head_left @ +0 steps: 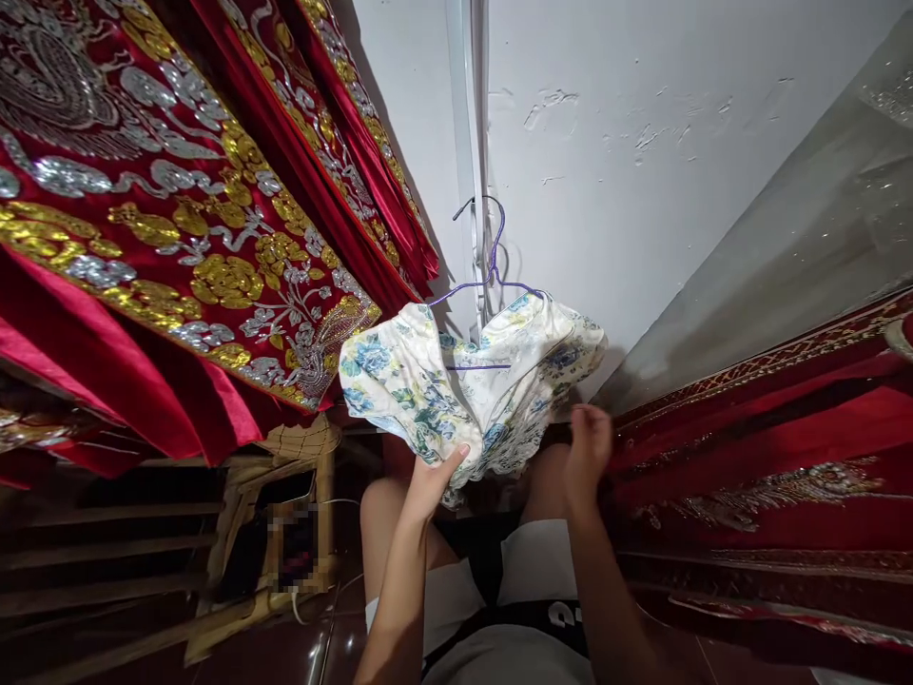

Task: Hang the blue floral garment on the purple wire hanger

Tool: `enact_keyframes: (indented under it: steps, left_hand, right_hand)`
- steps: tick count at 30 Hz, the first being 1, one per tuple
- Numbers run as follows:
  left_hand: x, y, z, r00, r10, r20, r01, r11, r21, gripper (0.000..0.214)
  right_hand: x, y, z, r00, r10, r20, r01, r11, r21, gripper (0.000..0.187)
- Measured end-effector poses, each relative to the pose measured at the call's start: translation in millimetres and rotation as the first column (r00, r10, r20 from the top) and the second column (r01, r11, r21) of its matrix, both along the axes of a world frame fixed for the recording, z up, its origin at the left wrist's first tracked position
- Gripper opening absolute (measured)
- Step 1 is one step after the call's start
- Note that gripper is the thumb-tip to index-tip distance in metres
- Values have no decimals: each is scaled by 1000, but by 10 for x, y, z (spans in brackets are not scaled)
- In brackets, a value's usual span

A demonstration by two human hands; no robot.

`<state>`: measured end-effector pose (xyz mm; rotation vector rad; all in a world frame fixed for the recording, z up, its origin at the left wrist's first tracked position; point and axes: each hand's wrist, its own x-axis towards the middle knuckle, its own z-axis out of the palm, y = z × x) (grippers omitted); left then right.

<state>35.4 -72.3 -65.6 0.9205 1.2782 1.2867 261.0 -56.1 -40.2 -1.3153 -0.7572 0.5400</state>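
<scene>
A white short-sleeved blouse (428, 381) with blue, green and yellow flowers hangs from a thin purple hanger (494, 257) in front of me. The hanger's crossbar shows inside the V-shaped neckline. My left hand (437, 480) is closed on the lower front of the blouse, its thumb on top and its other fingers hidden behind the cloth. Just right of the blouse, below its right sleeve, my right hand (591, 447) is raised with loosely bent fingers. Nothing shows in it, and it looks slightly blurred.
Red garments with gold and silver sequins (228, 276) hang at the left. Another red embellished garment (770, 476) and a sheer cover (799, 190) fill the right. A wooden chair (249, 476) stands lower left. Pale straps (471, 124) run down the white wall (606, 219).
</scene>
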Motion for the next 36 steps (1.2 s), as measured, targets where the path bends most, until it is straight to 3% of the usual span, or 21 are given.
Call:
enact_keyframes:
  steps: [1, 2, 4, 5, 7, 9, 14, 18, 19, 21, 23, 24, 25, 27, 30, 34, 36]
  left_hand:
    - [37, -16, 14, 1000, 0, -15, 0, 1000, 7, 62]
    - [65, -30, 29, 1000, -8, -30, 8, 1000, 12, 60]
    - [87, -51, 55, 998, -26, -63, 27, 999, 24, 56]
    - [83, -59, 62, 997, -30, -77, 32, 999, 29, 55]
    - [59, -76, 66, 995, -26, -95, 30, 999, 40, 56]
    - [32, -99, 65, 995, -23, -102, 28, 998, 48, 59]
    - [40, -163, 98, 987, -101, -128, 108, 993, 53, 52]
    - [75, -194, 105, 976, -118, -184, 134, 988, 76, 49]
    - [82, -204, 97, 972, -65, -225, 89, 991, 98, 47]
    - [105, -233, 73, 923, 205, -327, -134, 965, 227, 45]
    - [145, -266, 55, 759, 539, -365, -374, 820, 432, 48]
    - [172, -278, 51, 681, 637, -362, -415, 743, 525, 51]
    - [205, -284, 52, 651, 662, -372, -386, 710, 589, 51]
    - [279, -271, 66, 720, 517, -463, -175, 781, 600, 43]
    - [388, -200, 99, 800, 210, -562, 114, 867, 486, 23]
    - [469, -119, 105, 770, 148, -620, 176, 885, 430, 20]
    - [480, -107, 72, 740, 128, -660, 214, 886, 411, 22]
  right_hand:
    - [-95, -60, -39, 978, 209, 28, -206, 976, -68, 29]
    - [-180, -106, -57, 902, 430, 36, -422, 897, -134, 32]
    - [-310, -153, -48, 670, 742, 33, -717, 658, -230, 36]
    - [-354, -156, -34, 590, 807, 32, -775, 576, -258, 37]
    - [-406, -141, -12, 521, 853, 36, -809, 507, -299, 42]
    - [-424, -121, -8, 515, 855, 54, -805, 504, -313, 45]
    - [-423, -131, 4, 557, 825, 99, -783, 561, -271, 44]
    - [-448, -144, 30, 621, 783, 38, -760, 613, -216, 42]
    - [-455, -145, 35, 638, 770, 20, -752, 629, -198, 42]
    - [-466, -150, 49, 654, 756, -5, -745, 643, -180, 41]
    - [-480, -164, 71, 651, 759, -33, -751, 637, -176, 40]
    - [-492, -173, 86, 647, 760, -62, -757, 630, -171, 38]
    - [-509, -184, 101, 641, 760, -105, -765, 623, -161, 35]
    - [-555, -207, 130, 632, 747, -208, -774, 619, -132, 29]
    - [-629, -233, 162, 604, 742, -292, -792, 601, -112, 28]
    - [-638, -169, 267, 575, 764, -292, -815, 567, -122, 29]
    - [-599, -52, 401, 608, 741, -284, -788, 606, -105, 27]
